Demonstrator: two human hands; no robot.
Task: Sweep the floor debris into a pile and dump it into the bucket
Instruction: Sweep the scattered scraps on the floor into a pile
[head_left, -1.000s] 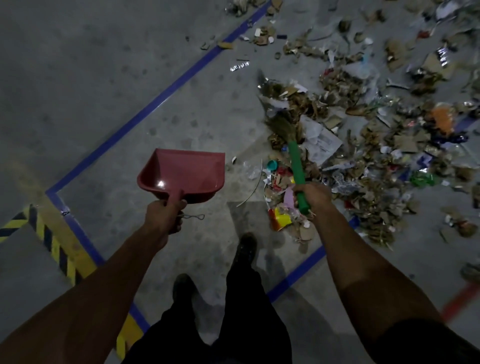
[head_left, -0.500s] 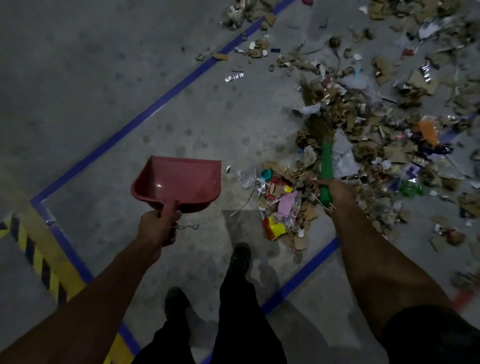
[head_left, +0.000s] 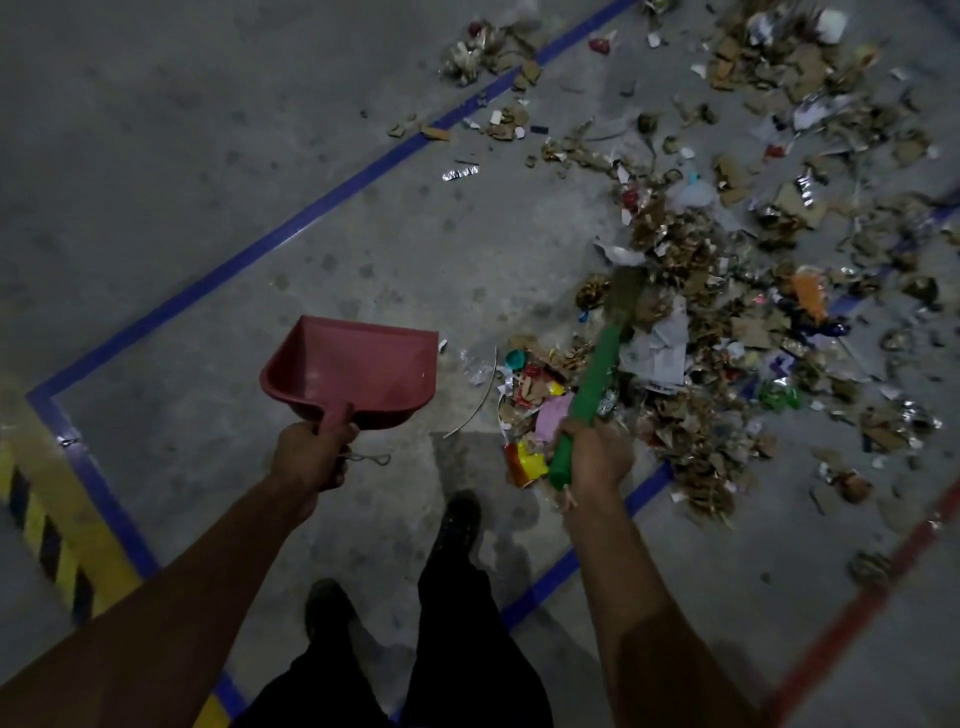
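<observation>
My left hand (head_left: 311, 454) grips the handle of a red dustpan (head_left: 358, 369), which hangs above the grey floor with its mouth facing away from me and nothing inside. My right hand (head_left: 597, 460) grips the green handle of a small broom (head_left: 592, 382). Its straw head (head_left: 626, 291) lies on the debris (head_left: 727, 312). This debris is a wide scatter of cardboard scraps, paper, foil and coloured wrappers over the right and far right of the floor. No bucket is in view.
A blue floor line (head_left: 311, 218) runs diagonally from the left corner to the far top, with loose scraps (head_left: 493, 57) along it. Yellow-black hazard striping (head_left: 57, 525) lies at the left, a red line (head_left: 857, 603) at the right. My dark shoes (head_left: 457, 519) stand on bare concrete.
The broom head has swung right and away, then come back toward me, dragging through the debris. The view has shifted, so more debris shows at the top. The dustpan stays held in the same way.
</observation>
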